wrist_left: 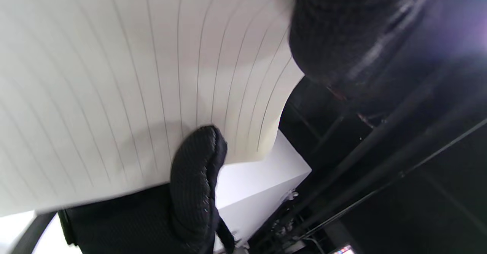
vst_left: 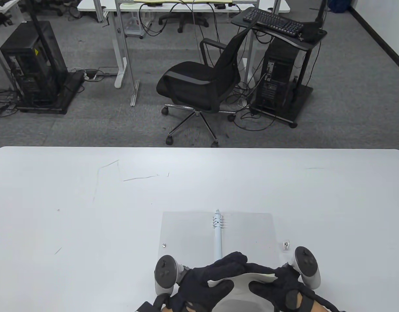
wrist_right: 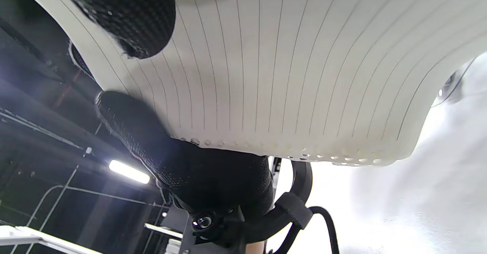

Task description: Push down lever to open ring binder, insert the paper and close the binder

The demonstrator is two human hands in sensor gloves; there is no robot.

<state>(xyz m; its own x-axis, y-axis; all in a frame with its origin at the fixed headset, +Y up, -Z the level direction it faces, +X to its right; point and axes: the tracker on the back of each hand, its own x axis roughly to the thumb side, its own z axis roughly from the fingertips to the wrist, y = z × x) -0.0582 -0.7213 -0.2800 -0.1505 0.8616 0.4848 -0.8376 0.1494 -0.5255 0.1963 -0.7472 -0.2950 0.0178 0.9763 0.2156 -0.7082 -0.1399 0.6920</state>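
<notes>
The clear ring binder lies open flat on the white table, its ring spine running away from me and several rings at the far end. Over its near half both gloved hands hold a stack of lined paper. My left hand pinches the stack's left part, thumb under the sheet. At the right end, my right hand grips it, a fingertip on the lined face. A row of punched holes lines one edge. The sheets bow, and the spine's near end is hidden.
The table stretches wide on both sides and beyond the binder. A small metal clasp sits at the binder's right edge and a rivet at its left. Beyond the table's far edge stand an office chair and computer towers.
</notes>
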